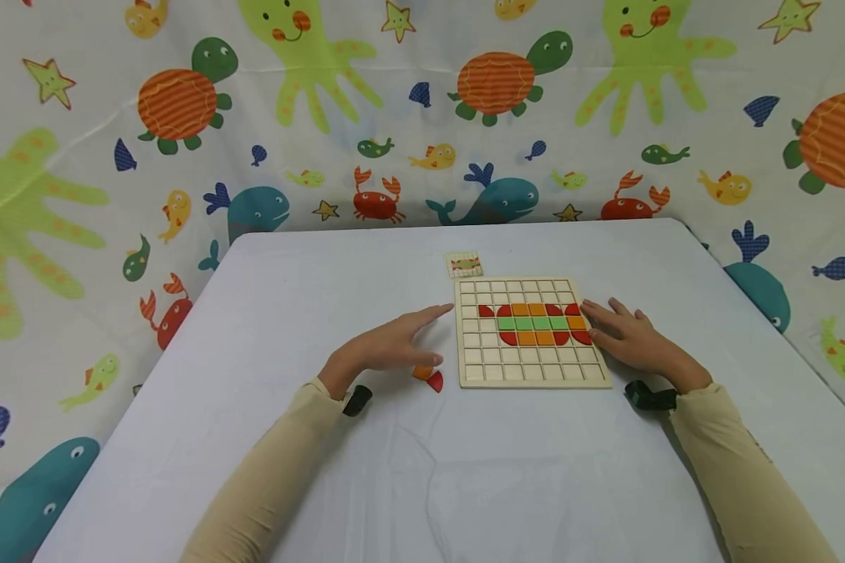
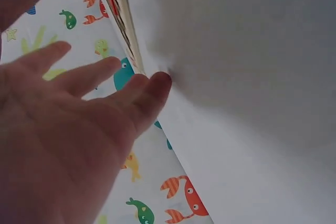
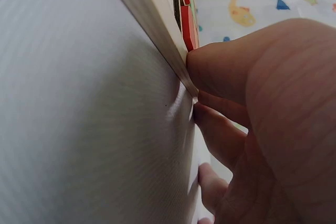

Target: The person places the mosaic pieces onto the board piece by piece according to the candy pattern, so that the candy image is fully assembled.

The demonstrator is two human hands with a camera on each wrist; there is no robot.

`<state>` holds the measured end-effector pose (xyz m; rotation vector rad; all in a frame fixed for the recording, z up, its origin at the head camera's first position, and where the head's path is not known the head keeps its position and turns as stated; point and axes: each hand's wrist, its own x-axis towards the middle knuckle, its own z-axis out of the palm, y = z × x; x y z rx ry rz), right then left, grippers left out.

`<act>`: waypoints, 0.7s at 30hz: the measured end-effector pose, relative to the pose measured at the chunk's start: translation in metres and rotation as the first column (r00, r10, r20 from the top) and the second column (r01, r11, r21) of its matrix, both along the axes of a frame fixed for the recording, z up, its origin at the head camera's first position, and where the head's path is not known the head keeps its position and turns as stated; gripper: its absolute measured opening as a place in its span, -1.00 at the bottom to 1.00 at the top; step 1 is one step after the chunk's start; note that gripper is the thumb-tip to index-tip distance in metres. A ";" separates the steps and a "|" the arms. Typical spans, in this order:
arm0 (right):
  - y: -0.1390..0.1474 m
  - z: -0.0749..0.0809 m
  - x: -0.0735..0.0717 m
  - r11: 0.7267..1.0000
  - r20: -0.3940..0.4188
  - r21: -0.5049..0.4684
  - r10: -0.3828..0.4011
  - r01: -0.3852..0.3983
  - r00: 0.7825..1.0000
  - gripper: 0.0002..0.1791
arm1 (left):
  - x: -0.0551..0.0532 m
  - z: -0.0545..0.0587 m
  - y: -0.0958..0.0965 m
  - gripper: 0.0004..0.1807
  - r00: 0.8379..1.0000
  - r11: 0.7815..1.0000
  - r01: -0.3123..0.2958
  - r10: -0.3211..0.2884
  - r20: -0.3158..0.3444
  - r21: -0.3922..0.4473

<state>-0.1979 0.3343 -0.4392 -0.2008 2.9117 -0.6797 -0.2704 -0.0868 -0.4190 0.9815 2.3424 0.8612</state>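
A wooden grid board (image 1: 479,371) lies on the table with red, orange and green pieces (image 1: 531,322) set in a patterned block across its middle and right. My right hand (image 1: 630,340) rests at the board's right edge; in the right wrist view its thumb (image 3: 218,69) touches the board's wooden side (image 3: 157,30). To the left of the board is my left hand (image 1: 390,344), fingers loosely extended and holding nothing. Its fingertips point toward the board's left edge. By its thumb lie a loose orange piece (image 1: 422,373), partly covered, and a red quarter-round piece (image 1: 434,381).
Just behind the board sits a small pattern card (image 1: 465,264) showing a similar coloured design. A white cloth (image 1: 310,266) covers the table. Behind its far edge hangs a curtain (image 1: 408,109) printed with sea animals. Each wrist wears a dark strapped camera (image 1: 649,396).
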 end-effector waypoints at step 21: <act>-0.002 0.003 0.002 1.000 -0.020 -0.008 0.010 -0.010 1.000 -0.30 | 0.002 -0.010 -0.015 -0.80 0.992 0.996 0.039 -0.048 -0.115 -0.083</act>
